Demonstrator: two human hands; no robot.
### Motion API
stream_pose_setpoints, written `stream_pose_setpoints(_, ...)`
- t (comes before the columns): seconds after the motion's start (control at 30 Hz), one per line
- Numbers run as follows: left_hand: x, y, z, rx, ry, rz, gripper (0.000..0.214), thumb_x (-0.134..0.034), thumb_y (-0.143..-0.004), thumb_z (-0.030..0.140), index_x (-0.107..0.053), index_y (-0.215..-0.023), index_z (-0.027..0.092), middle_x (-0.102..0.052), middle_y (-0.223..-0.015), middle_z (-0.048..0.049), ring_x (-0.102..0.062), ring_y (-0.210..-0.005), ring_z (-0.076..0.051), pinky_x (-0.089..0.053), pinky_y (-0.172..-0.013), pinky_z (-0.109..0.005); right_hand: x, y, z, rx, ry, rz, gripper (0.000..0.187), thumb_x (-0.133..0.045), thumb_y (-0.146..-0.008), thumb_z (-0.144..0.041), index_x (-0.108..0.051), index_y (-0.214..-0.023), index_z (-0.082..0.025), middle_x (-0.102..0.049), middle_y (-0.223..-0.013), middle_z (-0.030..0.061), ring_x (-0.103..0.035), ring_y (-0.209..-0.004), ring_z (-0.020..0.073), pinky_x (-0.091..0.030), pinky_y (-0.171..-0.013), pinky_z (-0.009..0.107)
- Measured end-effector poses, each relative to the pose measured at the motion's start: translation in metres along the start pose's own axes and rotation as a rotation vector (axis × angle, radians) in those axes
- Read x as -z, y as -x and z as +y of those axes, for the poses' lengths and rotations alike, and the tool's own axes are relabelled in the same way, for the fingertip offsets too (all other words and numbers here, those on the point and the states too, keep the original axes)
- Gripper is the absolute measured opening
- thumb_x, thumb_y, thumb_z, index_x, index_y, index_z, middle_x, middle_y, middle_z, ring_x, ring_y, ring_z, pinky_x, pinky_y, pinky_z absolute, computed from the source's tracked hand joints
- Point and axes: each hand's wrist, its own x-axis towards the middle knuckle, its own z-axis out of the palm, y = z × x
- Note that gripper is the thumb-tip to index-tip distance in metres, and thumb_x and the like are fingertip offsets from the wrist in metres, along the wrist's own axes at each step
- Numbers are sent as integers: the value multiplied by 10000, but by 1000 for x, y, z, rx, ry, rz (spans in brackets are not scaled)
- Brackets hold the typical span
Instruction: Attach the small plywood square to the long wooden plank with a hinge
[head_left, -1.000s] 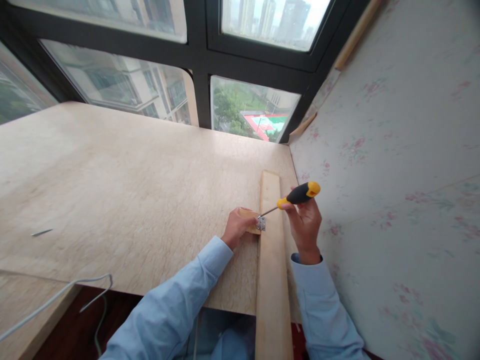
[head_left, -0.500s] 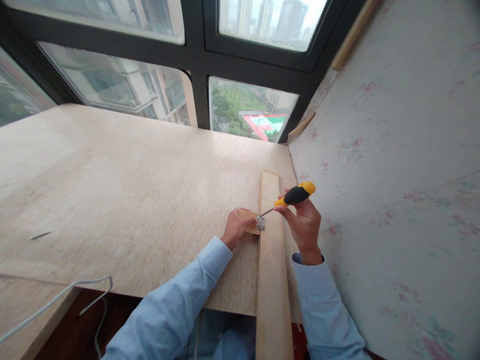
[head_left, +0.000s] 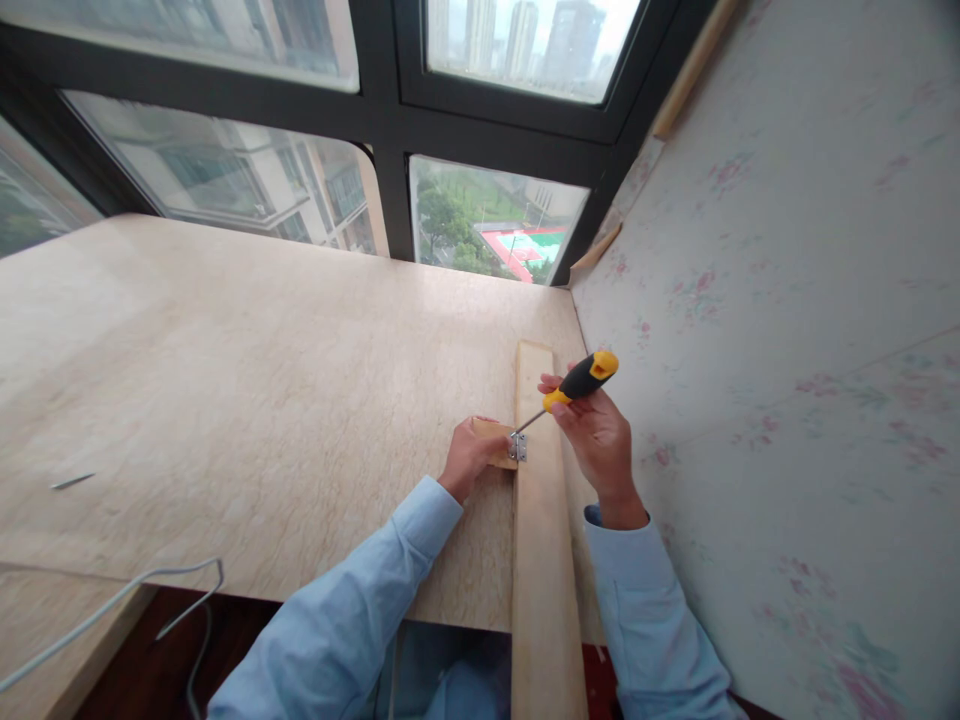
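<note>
- The left hand (head_left: 466,458), just below and right of the middle of the frame, is mostly closed, gripping a small piece of wood (head_left: 490,430) with the thumb laid over the top, near its right end.
- The right hand (head_left: 602,445), right of the middle, is partly curled, with thumb and fingers around the lower part of a screwdriver (head_left: 583,379).
- The screwdriver has a black and yellow handle; it slants from upper right to lower left, its tip at the upper left part of a hinge (head_left: 520,448). Whether the tip sits in a screw is too small to tell.
- The hinge, of shiny metal, lies right of the left thumb, across the join between the small piece of wood and a long board (head_left: 544,560).
- The long board runs from just right of the middle down to the bottom edge, reaching past the front of the pale tabletop (head_left: 262,400).
- A thin grey object (head_left: 73,481) lies on the tabletop at the far left.
- A white cable (head_left: 105,612) loops across the lower left.
- Dark window frames (head_left: 386,140) fill the top; a flowered wall (head_left: 787,300) takes up the right side.
- Both sleeves (head_left: 322,625) are light blue.
</note>
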Motion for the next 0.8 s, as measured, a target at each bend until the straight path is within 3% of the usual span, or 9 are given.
stream_pose_setpoints(0.13,0,1,1,0,-8,0,304,-771,-544,70,-639,-803,158,-670,-686,18,-620,-601,-129,-475,-529,-210,-1,-1,2,62,378,245,361,-787,-756,-521,-711,-953,-228,-771,-939,54,-688,-823,244,-558,-851,442)
stream_pose_setpoints(0.2,0,1,1,2,-9,-1,303,-771,-544,71,-638,-803,157,-668,-684,19,-618,-600,-128,-472,-526,-208,-1,-1,3,100,464,286,393,-784,-738,-564,-704,-915,-222,-761,-912,61,-671,-792,244,-554,-824,436)
stream_pose_setpoints(0.27,0,1,1,2,-12,-1,304,-769,-545,71,-641,-807,156,-665,-682,22,-619,-602,-128,-469,-526,-208,-1,0,5,119,435,232,402,-713,-808,-578,-697,-993,-221,-748,-1028,87,-678,-927,267,-540,-887,449)
stream_pose_setpoints(0.37,0,1,1,-2,-19,-1,309,-768,-549,74,-646,-821,157,-663,-681,29,-619,-605,-126,-468,-531,-206,-1,2,7,79,228,72,433,-527,-961,-523,-582,-1309,-271,-630,-1356,82,-594,-1225,257,-469,-1052,477)
stream_pose_setpoints(0.43,1,1,1,1,-22,1,314,-768,-554,75,-646,-831,156,-663,-687,31,-616,-605,-123,-466,-529,-205,0,3,7,41,88,-2,489,-474,-998,-484,-439,-1456,-320,-511,-1503,52,-529,-1323,236,-411,-1126,494)
stream_pose_setpoints(0.5,1,0,0,8,-23,0,315,-766,-558,72,-642,-836,151,-660,-689,28,-610,-602,-123,-465,-523,-207,0,3,5,29,10,-27,522,-490,-995,-466,-393,-1491,-330,-462,-1546,43,-484,-1374,237,-376,-1160,509)
stream_pose_setpoints(0.57,1,0,0,10,-24,-4,319,-766,-558,68,-639,-840,148,-659,-691,25,-609,-602,-125,-467,-522,-211,0,2,2,35,-14,-33,495,-519,-984,-456,-455,-1452,-308,-507,-1510,58,-491,-1373,252,-388,-1153,510)
stream_pose_setpoints(0.67,0,0,0,8,-22,-1,332,-768,-554,67,-633,-846,150,-658,-690,24,-611,-604,-130,-470,-528,-216,-1,1,-2,37,6,-44,403,-571,-960,-442,-574,-1324,-269,-624,-1378,83,-609,-1241,265,-476,-1076,494)
stream_pose_setpoints(0.8,0,1,0,7,-14,-12,321,-767,-560,82,-627,-839,161,-659,-694,21,-617,-615,-138,-476,-545,-221,0,2,4,111,240,139,358,-774,-803,-450,-681,-1075,-238,-731,-1057,68,-687,-997,263,-532,-973,477)
